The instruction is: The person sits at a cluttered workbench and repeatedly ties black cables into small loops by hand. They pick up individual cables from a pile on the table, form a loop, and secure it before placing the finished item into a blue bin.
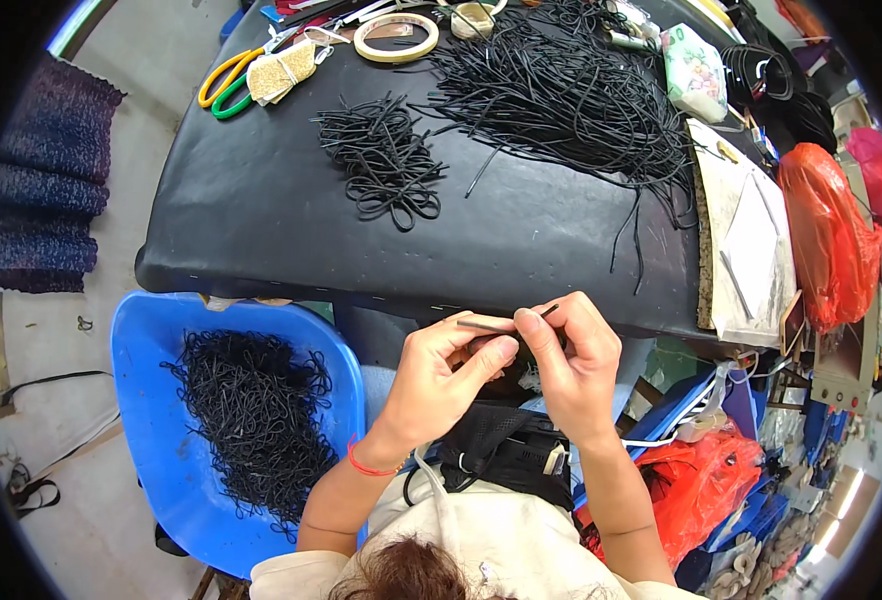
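Observation:
My left hand point(441, 380) and my right hand point(573, 365) meet just off the front edge of the black-covered table. Between thumb and fingers, both pinch a short black cord point(485, 326); one end sticks out past my right thumb. Whether it is one piece or two I cannot tell. On the table ahead lies a small heap of looped black cords point(386, 160). Behind it to the right spreads a large pile of loose black cords point(571, 95). A blue plastic chair point(346, 365) at my left bears a tangled mass of black cord loops point(251, 420).
Scissors point(231, 85) with orange and green handles and a roll of tape point(397, 38) lie at the table's far left. A tissue pack point(694, 72) and a pale board point(741, 240) are on the right. Red plastic bags point(829, 240) hang beyond the table.

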`<state>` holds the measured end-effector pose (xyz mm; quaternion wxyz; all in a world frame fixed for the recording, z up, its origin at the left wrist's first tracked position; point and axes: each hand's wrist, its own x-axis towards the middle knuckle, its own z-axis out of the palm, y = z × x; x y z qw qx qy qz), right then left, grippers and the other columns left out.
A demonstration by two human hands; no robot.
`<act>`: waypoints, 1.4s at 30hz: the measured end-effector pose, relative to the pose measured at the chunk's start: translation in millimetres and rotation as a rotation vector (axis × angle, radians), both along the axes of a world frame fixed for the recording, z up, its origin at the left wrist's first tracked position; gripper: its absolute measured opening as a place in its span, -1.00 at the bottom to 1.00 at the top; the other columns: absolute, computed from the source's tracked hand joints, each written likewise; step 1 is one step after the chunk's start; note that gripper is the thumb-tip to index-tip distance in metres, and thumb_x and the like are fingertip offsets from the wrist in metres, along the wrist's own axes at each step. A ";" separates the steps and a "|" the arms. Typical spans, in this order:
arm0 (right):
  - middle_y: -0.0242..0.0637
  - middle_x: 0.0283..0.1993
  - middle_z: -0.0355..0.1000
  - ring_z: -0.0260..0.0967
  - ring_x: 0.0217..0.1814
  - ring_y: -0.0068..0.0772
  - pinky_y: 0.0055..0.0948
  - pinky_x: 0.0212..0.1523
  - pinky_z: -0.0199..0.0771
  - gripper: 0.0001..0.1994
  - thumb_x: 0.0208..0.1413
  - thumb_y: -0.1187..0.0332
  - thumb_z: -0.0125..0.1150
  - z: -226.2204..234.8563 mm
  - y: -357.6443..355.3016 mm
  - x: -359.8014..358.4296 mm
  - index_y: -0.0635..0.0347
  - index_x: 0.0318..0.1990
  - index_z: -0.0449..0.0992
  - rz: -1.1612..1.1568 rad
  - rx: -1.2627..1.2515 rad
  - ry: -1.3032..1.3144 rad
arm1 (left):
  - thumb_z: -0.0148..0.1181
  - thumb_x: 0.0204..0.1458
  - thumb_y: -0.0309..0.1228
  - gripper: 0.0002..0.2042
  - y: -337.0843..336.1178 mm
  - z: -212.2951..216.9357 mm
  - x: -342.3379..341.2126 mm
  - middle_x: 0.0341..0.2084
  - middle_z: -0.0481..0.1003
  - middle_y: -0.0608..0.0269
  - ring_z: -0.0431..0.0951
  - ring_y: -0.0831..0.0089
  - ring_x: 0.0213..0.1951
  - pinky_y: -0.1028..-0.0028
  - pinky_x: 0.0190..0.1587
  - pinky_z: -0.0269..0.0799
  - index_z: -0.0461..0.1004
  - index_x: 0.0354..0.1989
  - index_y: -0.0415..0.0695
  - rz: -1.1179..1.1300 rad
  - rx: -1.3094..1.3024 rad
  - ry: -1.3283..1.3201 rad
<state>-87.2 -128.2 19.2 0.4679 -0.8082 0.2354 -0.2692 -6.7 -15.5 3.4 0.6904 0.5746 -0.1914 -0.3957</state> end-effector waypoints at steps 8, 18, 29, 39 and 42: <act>-0.48 -0.57 0.31 0.13 -0.59 -0.72 -0.70 -0.56 0.12 -0.84 0.07 0.40 0.14 -8.8 -4.7 -2.0 0.27 -0.49 0.44 -0.037 0.632 0.005 | 0.13 0.02 -0.50 -0.84 -2.3 -7.0 -10.1 -0.47 0.49 0.26 0.48 0.59 -0.44 0.61 -0.40 0.40 0.48 -0.23 -0.28 0.078 -0.016 0.135; -0.43 -0.41 0.39 0.24 -0.44 -0.73 -0.71 -0.42 0.26 -0.82 0.12 0.35 0.09 -10.0 -5.5 -5.7 0.31 -0.24 0.45 0.106 0.758 0.028 | 0.10 0.05 -0.51 -0.82 -3.7 -7.9 1.0 -0.40 0.50 0.26 0.47 0.63 -0.37 0.63 -0.28 0.43 0.43 -0.18 -0.29 0.147 -0.125 0.193; -0.40 -0.35 0.44 0.31 -0.32 -0.71 -0.68 -0.27 0.34 -0.86 0.08 0.47 0.10 -7.2 -5.0 -3.5 0.35 -0.24 0.45 0.175 0.798 0.023 | 0.11 0.04 -0.48 -0.87 -4.5 -5.4 -0.5 -0.48 0.50 0.25 0.47 0.63 -0.48 0.67 -0.38 0.41 0.44 -0.29 -0.29 0.233 -0.062 0.155; -0.26 -0.39 0.38 0.34 -0.37 -0.33 -0.45 -0.30 0.34 -0.85 -0.02 0.42 0.17 -7.4 -50.8 45.1 0.28 -0.29 0.50 0.159 -0.107 0.121 | 0.16 -0.02 -0.49 -0.91 -4.7 -3.2 55.4 -0.50 0.46 0.29 0.41 0.58 -0.49 0.59 -0.42 0.32 0.48 -0.38 -0.24 0.372 0.229 -0.468; -0.26 -0.36 0.34 0.26 -0.28 -0.18 -0.34 -0.25 0.29 -0.86 -0.07 0.42 0.18 -31.0 -100.1 76.1 0.24 -0.32 0.52 -0.008 -0.531 0.065 | 0.25 -0.14 -0.41 -0.86 -6.2 -10.8 94.7 -0.50 0.41 0.23 0.37 0.39 -0.42 0.45 -0.31 0.28 0.50 -0.44 -0.20 0.526 0.539 -1.124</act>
